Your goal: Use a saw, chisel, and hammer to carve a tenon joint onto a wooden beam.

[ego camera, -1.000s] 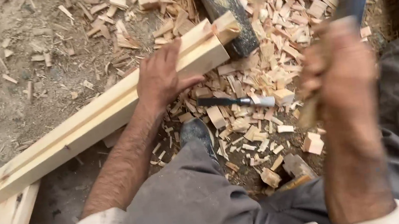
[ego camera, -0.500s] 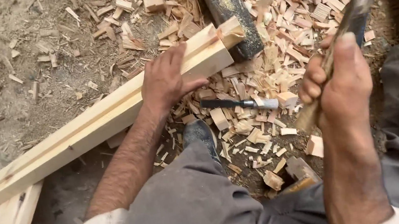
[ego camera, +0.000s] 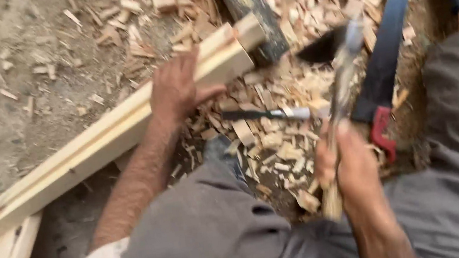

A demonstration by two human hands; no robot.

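We see the left hand (ego camera: 174, 89) pressed flat, fingers spread, on the long pale wooden plank (ego camera: 96, 146), which runs from the near left up to its cut end at the far centre, resting against a dark block (ego camera: 246, 8). The right hand (ego camera: 350, 169) has its grip wrapped tight around the wooden handle of an adze (ego camera: 338, 82), blurred, its dark blade just right of the plank's end. Between the hands, a chisel (ego camera: 269, 114) lies on wood chips (ego camera: 278, 140) on the ground; a saw (ego camera: 385, 55) lies at the right.

Left hand (ego camera: 177, 88) flat, palm down, forearm outstretched; right hand (ego camera: 347, 161) fisted, thumb up, wrist bent inward
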